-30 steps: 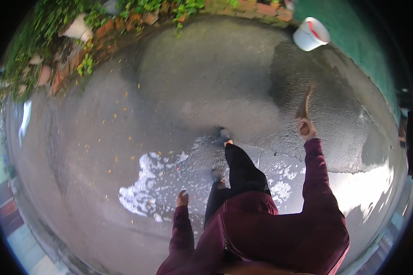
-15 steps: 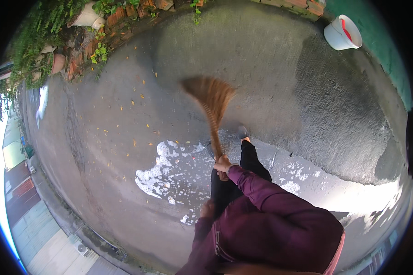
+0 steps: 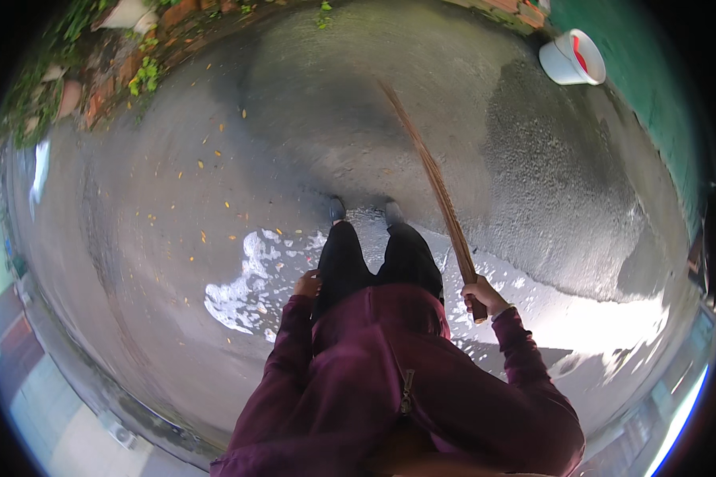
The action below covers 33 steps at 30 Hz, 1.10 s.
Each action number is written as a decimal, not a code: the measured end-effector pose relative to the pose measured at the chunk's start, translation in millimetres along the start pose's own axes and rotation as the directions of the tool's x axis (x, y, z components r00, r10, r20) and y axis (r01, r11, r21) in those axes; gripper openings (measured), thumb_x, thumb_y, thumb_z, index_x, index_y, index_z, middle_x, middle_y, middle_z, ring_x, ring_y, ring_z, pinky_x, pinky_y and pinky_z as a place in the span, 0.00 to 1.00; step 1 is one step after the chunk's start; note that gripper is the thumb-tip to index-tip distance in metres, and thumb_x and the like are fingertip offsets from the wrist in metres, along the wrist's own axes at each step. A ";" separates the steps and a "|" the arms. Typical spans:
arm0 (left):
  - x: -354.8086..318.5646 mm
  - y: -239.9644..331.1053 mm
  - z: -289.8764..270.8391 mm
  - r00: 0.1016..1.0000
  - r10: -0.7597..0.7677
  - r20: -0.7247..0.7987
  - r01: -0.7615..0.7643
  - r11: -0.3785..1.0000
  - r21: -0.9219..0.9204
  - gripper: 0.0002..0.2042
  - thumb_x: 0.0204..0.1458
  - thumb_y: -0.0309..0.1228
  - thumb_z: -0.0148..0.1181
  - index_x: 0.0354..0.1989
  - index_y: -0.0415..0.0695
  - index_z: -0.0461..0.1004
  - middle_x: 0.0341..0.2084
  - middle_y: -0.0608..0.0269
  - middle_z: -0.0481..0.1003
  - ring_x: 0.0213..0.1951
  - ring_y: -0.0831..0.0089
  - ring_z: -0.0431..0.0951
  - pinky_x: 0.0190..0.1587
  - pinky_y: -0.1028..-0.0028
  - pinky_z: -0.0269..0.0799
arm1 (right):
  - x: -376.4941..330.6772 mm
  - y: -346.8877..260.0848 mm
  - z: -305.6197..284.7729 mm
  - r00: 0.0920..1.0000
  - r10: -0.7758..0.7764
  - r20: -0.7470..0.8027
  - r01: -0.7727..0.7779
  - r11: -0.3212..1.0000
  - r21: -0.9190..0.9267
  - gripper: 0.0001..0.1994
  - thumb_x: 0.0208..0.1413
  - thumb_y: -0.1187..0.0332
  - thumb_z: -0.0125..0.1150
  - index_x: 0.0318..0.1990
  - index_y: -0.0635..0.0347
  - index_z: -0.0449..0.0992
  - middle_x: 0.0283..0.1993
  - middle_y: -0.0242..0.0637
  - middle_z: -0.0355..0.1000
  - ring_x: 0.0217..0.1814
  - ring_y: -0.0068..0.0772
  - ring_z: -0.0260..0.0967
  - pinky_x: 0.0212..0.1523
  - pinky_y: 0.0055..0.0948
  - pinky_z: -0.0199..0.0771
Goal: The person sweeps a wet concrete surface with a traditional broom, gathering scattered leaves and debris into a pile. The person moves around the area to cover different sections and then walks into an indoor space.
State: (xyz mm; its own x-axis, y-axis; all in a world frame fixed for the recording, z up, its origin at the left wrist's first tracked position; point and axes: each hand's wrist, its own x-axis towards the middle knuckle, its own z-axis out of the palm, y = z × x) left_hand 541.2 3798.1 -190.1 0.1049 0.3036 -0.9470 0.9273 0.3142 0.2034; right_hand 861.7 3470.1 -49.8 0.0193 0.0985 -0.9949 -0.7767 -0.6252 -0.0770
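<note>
A brown straw broom (image 3: 437, 180) slants away from me on my right, its handle end nearest me and its thin edge turned toward me. My right hand (image 3: 483, 296) is wrapped round the handle close to its end. On the other side, my left hand (image 3: 308, 285) hangs beside my left thigh with its fingers curled; I cannot make out whether anything is in them. White foam (image 3: 243, 290) lies on the wet concrete ground (image 3: 294, 171) to the left of my legs, with more patches behind and to the right.
A white bucket (image 3: 563, 65) with something red inside stands at the far right by a green wall (image 3: 636, 87). Bricks, plants and a clay pot (image 3: 69, 98) line the far left. Small yellow leaves are scattered on the ground at left. My shoes point ahead.
The broom has swung from in front of my legs to my right side and turned edge-on. My right arm has moved right with it. My feet now stand side by side.
</note>
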 end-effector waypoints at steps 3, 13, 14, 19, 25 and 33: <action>16.8 22.3 -14.6 0.992 0.115 0.057 -0.119 0.990 0.071 0.18 0.41 0.28 0.50 0.45 0.48 0.69 0.17 0.64 0.71 0.19 0.77 0.71 0.22 0.77 0.67 | 22.8 15.9 41.4 0.996 0.058 0.064 -0.065 0.991 0.113 0.04 0.40 0.75 0.54 0.22 0.62 0.65 0.14 0.32 0.60 0.11 0.26 0.59 0.12 0.28 0.63; 49.4 -26.9 -151.4 0.974 0.228 0.010 -0.226 0.958 0.176 0.18 0.44 0.27 0.47 0.47 0.46 0.67 0.23 0.61 0.72 0.21 0.78 0.71 0.24 0.79 0.69 | 109.6 -81.0 265.7 0.690 0.048 0.722 -0.091 0.996 0.021 0.08 0.43 0.71 0.50 0.17 0.55 0.60 0.13 0.26 0.54 0.11 0.16 0.51 0.11 0.18 0.54; 49.8 -42.4 -170.1 0.972 0.227 -0.059 -0.209 0.951 0.228 0.18 0.44 0.26 0.47 0.47 0.46 0.67 0.23 0.61 0.72 0.20 0.78 0.70 0.23 0.78 0.69 | 108.8 -91.7 297.8 0.585 0.102 0.804 -0.181 0.983 0.007 0.09 0.45 0.70 0.51 0.18 0.54 0.59 0.14 0.24 0.52 0.12 0.15 0.50 0.12 0.17 0.53; 56.0 -119.2 -237.8 0.985 -0.012 -0.174 -0.025 0.977 -0.213 0.15 0.46 0.26 0.48 0.45 0.49 0.69 0.19 0.62 0.72 0.18 0.74 0.71 0.20 0.74 0.69 | 52.3 -120.4 365.8 0.603 -0.099 0.792 -0.148 0.961 0.233 0.10 0.51 0.65 0.50 0.22 0.58 0.63 0.16 0.26 0.56 0.14 0.15 0.52 0.13 0.17 0.53; 79.5 -138.1 -246.8 0.990 -0.139 -0.017 0.112 0.859 -0.499 0.17 0.48 0.26 0.47 0.49 0.50 0.64 0.30 0.55 0.71 0.25 0.68 0.72 0.26 0.67 0.72 | 4.4 -156.2 285.4 0.896 -0.348 0.276 0.306 0.934 0.184 0.09 0.47 0.65 0.56 0.24 0.55 0.64 0.16 0.26 0.59 0.14 0.17 0.56 0.13 0.18 0.55; 114.9 -6.8 -205.3 0.991 -0.065 0.116 0.094 0.958 -0.269 0.16 0.48 0.25 0.46 0.47 0.50 0.66 0.23 0.60 0.72 0.21 0.73 0.72 0.21 0.72 0.70 | 73.2 -316.7 143.3 0.822 -0.507 -0.260 0.554 0.816 0.162 0.08 0.43 0.68 0.58 0.22 0.60 0.67 0.15 0.32 0.63 0.13 0.26 0.62 0.14 0.24 0.64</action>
State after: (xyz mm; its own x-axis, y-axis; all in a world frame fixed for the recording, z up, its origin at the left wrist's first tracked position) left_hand 473.2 4015.5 -249.2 0.0858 0.1761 -0.9806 0.8018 0.5720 0.1729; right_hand 1018.8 3786.2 -89.0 0.5730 0.1967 -0.7956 -0.7254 -0.3300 -0.6040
